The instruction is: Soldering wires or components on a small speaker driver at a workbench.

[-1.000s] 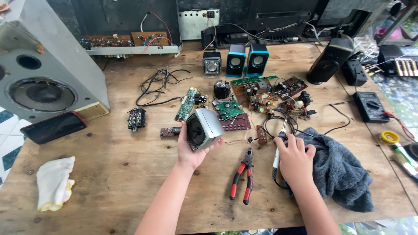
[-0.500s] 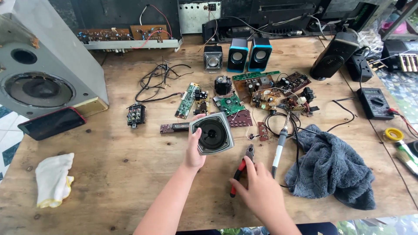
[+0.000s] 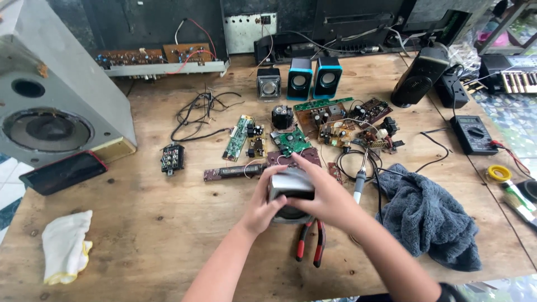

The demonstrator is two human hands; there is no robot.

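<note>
Wooden workbench — both hands, left hand and right hand, clasp small grey speaker; red-handled pliers just below the grip.

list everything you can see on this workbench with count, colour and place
small speaker box: 1, silver, centre, held in both hands
pliers: 1, red and black handles, under the hands
soldering iron: 1, grey handle, right of the hands
cloth: 1, dark grey, right front
circuit boards: several, green and brown, centre back
desktop speakers: 2, blue and black, back centre
small grey speaker: 1, left of the blue pair
large speaker cabinet: 1, grey, far left
multimeter: 1, black, right
solder roll: 1, yellow, right edge
rag: 1, white, left front
left hand: on the box's left side
right hand: over the box's top
</note>
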